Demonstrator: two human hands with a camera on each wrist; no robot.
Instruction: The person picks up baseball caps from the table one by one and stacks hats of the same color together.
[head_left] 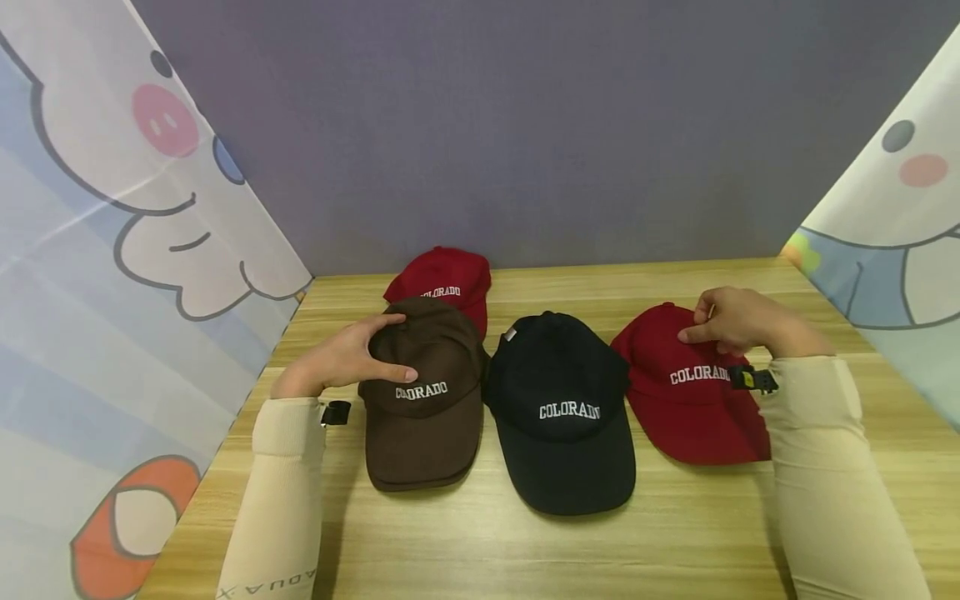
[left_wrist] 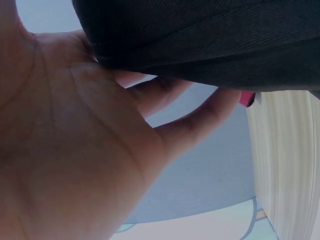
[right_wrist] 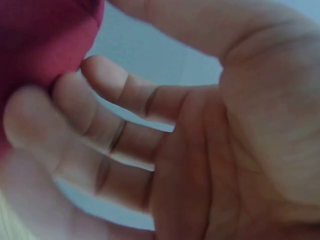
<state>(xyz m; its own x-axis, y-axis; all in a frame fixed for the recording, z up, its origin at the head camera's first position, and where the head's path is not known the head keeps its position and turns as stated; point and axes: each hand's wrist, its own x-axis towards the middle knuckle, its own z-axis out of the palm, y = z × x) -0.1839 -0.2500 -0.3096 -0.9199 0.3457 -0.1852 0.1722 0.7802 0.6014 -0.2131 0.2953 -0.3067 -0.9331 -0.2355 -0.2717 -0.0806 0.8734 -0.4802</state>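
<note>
My left hand grips the crown of a brown cap lettered COLORADO, its thumb lying across the front. In the left wrist view the fingers of that hand pass behind the dark cloth. On the right, my right hand holds the crown of a red cap with thumb and bent fingers. The right wrist view has its fingertips against the red cloth. Between the two hands sits a black cap, brim toward me, touched by neither.
A second red cap lies behind the brown one, partly covered by it. All rest on a wooden tabletop. A grey panel rises at the back, with cartoon-printed cloth along both sides.
</note>
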